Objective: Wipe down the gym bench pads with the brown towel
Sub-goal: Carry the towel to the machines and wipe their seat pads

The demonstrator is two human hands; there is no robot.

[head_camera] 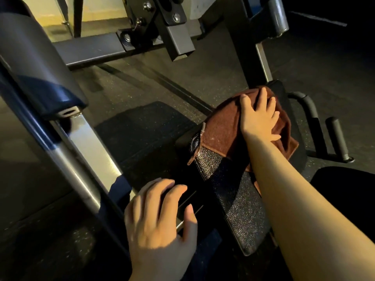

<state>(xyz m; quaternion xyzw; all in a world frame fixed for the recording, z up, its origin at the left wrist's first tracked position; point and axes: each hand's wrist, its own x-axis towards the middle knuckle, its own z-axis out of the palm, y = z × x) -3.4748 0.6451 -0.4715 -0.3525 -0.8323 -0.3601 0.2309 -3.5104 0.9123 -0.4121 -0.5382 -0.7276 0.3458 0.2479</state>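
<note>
Brown towel (227, 134): soft, light, limp cloth, probably prone to bunching. Left to right: your left hand (160, 218), fingers loosely curled, rests on the frame rail (188, 201), holding nothing; pebbled black pad (239, 201); towel draped over its far end, right hand (258, 116) spread flat on top. Press with your palm centred.

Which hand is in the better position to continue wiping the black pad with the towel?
The right hand: it already presses the brown towel on the black pad. The left hand rests beside it.
</note>
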